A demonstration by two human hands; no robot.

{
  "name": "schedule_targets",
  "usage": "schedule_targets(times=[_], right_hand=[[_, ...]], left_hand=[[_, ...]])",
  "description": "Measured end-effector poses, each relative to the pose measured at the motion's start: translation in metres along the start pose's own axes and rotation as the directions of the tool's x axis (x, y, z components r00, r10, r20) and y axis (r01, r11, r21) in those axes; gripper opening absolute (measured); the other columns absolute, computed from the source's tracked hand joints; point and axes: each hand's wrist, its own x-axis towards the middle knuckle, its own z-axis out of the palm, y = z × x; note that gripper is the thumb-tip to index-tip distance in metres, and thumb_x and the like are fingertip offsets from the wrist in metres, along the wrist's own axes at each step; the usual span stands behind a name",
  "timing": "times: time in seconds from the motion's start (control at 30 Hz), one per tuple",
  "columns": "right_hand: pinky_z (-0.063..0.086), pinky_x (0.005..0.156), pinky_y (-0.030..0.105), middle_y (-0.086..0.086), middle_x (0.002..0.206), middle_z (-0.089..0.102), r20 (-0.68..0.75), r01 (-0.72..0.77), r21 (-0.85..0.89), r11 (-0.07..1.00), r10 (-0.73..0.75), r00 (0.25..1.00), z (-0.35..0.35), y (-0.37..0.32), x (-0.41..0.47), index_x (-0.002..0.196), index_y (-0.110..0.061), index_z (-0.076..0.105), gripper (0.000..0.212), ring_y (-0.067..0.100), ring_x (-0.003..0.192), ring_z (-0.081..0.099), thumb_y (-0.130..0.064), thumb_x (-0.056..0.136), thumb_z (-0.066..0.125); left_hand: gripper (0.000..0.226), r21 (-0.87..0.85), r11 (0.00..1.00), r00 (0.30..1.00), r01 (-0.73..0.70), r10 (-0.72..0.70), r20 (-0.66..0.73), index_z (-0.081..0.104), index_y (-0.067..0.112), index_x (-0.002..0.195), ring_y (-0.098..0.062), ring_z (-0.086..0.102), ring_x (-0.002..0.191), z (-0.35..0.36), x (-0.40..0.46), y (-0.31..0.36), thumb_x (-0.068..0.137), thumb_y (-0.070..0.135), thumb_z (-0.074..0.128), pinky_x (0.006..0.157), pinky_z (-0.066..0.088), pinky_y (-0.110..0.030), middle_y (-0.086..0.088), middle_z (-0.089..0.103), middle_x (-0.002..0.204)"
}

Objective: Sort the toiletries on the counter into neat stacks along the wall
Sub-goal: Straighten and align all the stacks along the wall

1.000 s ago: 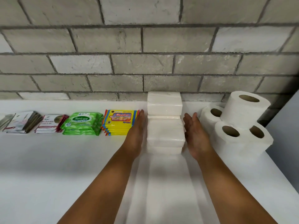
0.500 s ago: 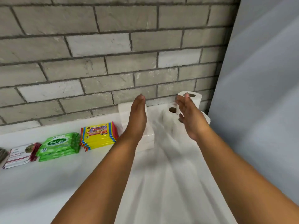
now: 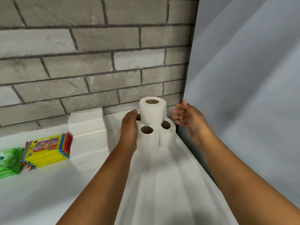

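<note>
Nearest the camera, two bare forearms reach out over the white counter (image 3: 48, 200). A second ago both palms bracketed the stack of white wrapped tissue packs (image 3: 88, 132); since then the hands have left it and swung right to the pile of white toilet paper rolls (image 3: 154, 127) in the corner.

The left hand (image 3: 129, 127) now lies flat against the left side of the lower rolls, fingers straight, pressing rather than gripping. The right hand (image 3: 189, 120) hovers open just right of the pile, fingers spread, touching nothing that can be seen.

The pile has three upright rolls below and one upright roll on top, close to the grey brick wall (image 3: 97, 62) and the pale side panel (image 3: 243, 95). Further left along the wall sit the tissue stack, a stack of yellow sachet packs (image 3: 47, 151), and green wet-wipe packs (image 3: 9, 161) at the edge.

Judging by this, the tissue stack is squared off and the rolls are the last group being nudged into line.
</note>
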Motion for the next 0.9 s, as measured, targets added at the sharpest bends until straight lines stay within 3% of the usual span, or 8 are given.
schedule_targets(times=[0.07, 0.17, 0.23, 0.33, 0.43, 0.57, 0.83, 0.9], right_hand=[[0.049, 0.089, 0.036, 0.006, 0.100, 0.069, -0.004, -0.008, -0.013, 1.000, 0.008, 1.000, -0.007, 0.009, 0.012, 0.100, -0.017, 0.066, 0.037, 0.020, 0.093, 0.063, -0.045, 0.099, 0.043], [0.045, 0.095, 0.036, 0.006, 0.113, 0.066, -0.014, -0.027, -0.011, 1.000, 0.027, 1.000, -0.016, 0.027, 0.031, 0.114, -0.011, 0.063, 0.039, 0.021, 0.102, 0.060, -0.042, 0.099, 0.044], [0.042, 0.101, 0.037, 0.005, 0.126, 0.062, -0.016, -0.037, -0.028, 0.999, 0.037, 0.999, -0.016, 0.039, 0.039, 0.124, -0.010, 0.059, 0.042, 0.022, 0.115, 0.056, -0.040, 0.100, 0.044], [0.041, 0.104, 0.034, -0.003, 0.128, 0.060, 0.015, -0.088, -0.002, 0.996, 0.088, 0.996, -0.012, 0.060, 0.051, 0.123, -0.019, 0.059, 0.036, 0.014, 0.119, 0.054, -0.042, 0.099, 0.045], [0.040, 0.108, 0.042, -0.008, 0.129, 0.062, 0.052, -0.141, 0.016, 0.990, 0.140, 0.989, -0.011, 0.086, 0.067, 0.125, -0.028, 0.061, 0.059, 0.011, 0.123, 0.055, -0.067, 0.082, 0.055], [0.047, 0.100, 0.044, 0.002, 0.122, 0.068, 0.213, -0.224, 0.164, 0.961, 0.188, 0.959, -0.001, 0.100, 0.072, 0.122, -0.029, 0.065, 0.047, 0.022, 0.116, 0.063, -0.059, 0.088, 0.052], [0.042, 0.105, 0.054, 0.007, 0.127, 0.065, 0.305, -0.307, 0.260, 0.916, 0.224, 0.926, 0.014, 0.114, 0.082, 0.123, -0.033, 0.064, 0.076, 0.029, 0.118, 0.061, -0.071, 0.058, 0.072], [0.042, 0.106, 0.053, 0.007, 0.127, 0.065, 0.335, -0.311, 0.274, 0.910, 0.213, 0.918, 0.019, 0.117, 0.082, 0.123, -0.034, 0.064, 0.071, 0.028, 0.119, 0.061, -0.070, 0.062, 0.070]], left_hand=[[0.054, -0.012, 1.000, 0.999, 0.025, -0.026, -0.023, 0.057, 0.039, 0.123, -0.009, 0.053, 0.119, 0.003, 0.013, -0.015, 0.077, 0.066, 0.051, 0.105, 0.038, -0.035, 0.015, 0.058, 0.129], [0.083, -0.044, 0.995, 0.995, 0.088, -0.091, -0.052, 0.050, 0.048, 0.132, -0.013, 0.049, 0.128, -0.004, 0.044, -0.051, 0.058, 0.087, 0.055, 0.113, 0.032, -0.043, 0.017, 0.054, 0.138], [0.075, -0.084, 0.988, 0.990, 0.130, -0.134, -0.052, 0.057, 0.043, 0.128, -0.015, 0.057, 0.121, -0.004, 0.040, -0.050, 0.066, 0.085, 0.054, 0.108, 0.039, -0.041, 0.010, 0.063, 0.129], [0.047, -0.202, 0.969, 0.989, 0.145, -0.148, 0.001, 0.065, 0.029, 0.121, -0.021, 0.067, 0.108, 0.001, 0.032, -0.048, 0.093, 0.061, 0.043, 0.096, 0.049, -0.038, -0.002, 0.073, 0.111], [0.048, -0.265, 0.950, 0.986, 0.165, -0.160, 0.044, 0.066, 0.027, 0.121, -0.020, 0.070, 0.103, 0.003, 0.029, -0.053, 0.096, 0.058, 0.038, 0.089, 0.052, -0.036, -0.006, 0.073, 0.111], [0.051, -0.352, 0.918, 0.983, 0.184, -0.164, 0.086, 0.062, 0.024, 0.127, -0.020, 0.069, 0.105, 0.000, 0.031, -0.060, 0.097, 0.058, 0.037, 0.072, 0.058, -0.026, -0.007, 0.071, 0.117], [0.049, -0.335, 0.936, 0.993, 0.106, -0.082, 0.084, 0.055, 0.018, 0.135, -0.024, 0.062, 0.117, -0.002, 0.035, -0.073, 0.101, 0.048, 0.036, 0.081, 0.057, -0.026, -0.010, 0.066, 0.126], [0.048, -0.313, 0.946, 0.995, 0.085, -0.061, 0.083, 0.054, 0.020, 0.136, -0.021, 0.061, 0.119, -0.004, 0.036, -0.074, 0.101, 0.048, 0.037, 0.087, 0.056, -0.027, -0.007, 0.064, 0.129]])
